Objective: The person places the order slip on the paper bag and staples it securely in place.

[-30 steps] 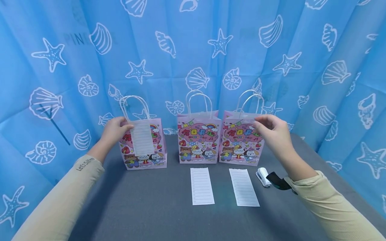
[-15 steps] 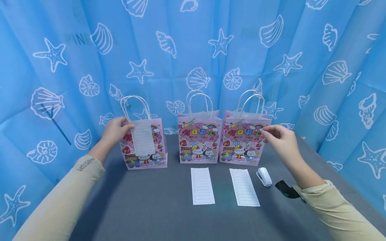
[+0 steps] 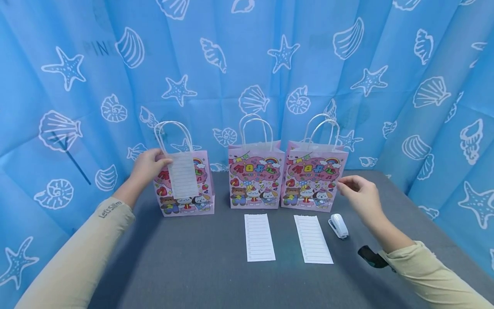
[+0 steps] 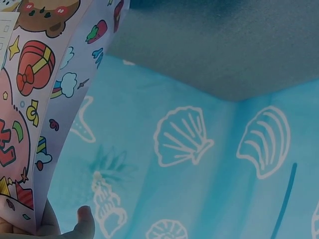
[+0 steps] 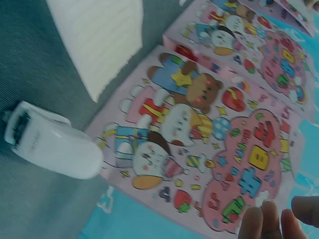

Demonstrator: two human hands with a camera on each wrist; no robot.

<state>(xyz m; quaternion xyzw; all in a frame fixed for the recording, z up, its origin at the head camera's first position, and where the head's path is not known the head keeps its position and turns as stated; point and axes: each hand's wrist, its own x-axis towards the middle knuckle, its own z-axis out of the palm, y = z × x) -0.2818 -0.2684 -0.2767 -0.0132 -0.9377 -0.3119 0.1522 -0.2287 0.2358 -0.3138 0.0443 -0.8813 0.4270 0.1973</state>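
Note:
At the left, a pink cartoon paper bag (image 3: pixel 206 184) stands upright with a white lined paper slip (image 3: pixel 184 176) against its front. My left hand (image 3: pixel 148 169) grips the bag's upper left edge, thumb tip right at the slip's corner; in the left wrist view, part of the hand is hidden behind the bag (image 4: pixel 30 99). My right hand (image 3: pixel 360 195) hovers beside the right-hand paper bag (image 3: pixel 310 184), fingers loosely bent and holding nothing. Below it lies a white mini stapler (image 3: pixel 338 226), also seen large in the right wrist view beside the bag's base.
A third matching paper bag (image 3: pixel 254 184) stands in the middle, close against the right one. Two more lined slips (image 3: pixel 260 237) lie flat on the grey tabletop (image 3: pixel 200 266) before these bags. A blue shell-print curtain (image 3: pixel 231 64) hangs behind and around the table.
My right hand has left the right bag's top edge and moved down and to the right. My left hand keeps its grip, and the bags, slips and stapler stay in place.

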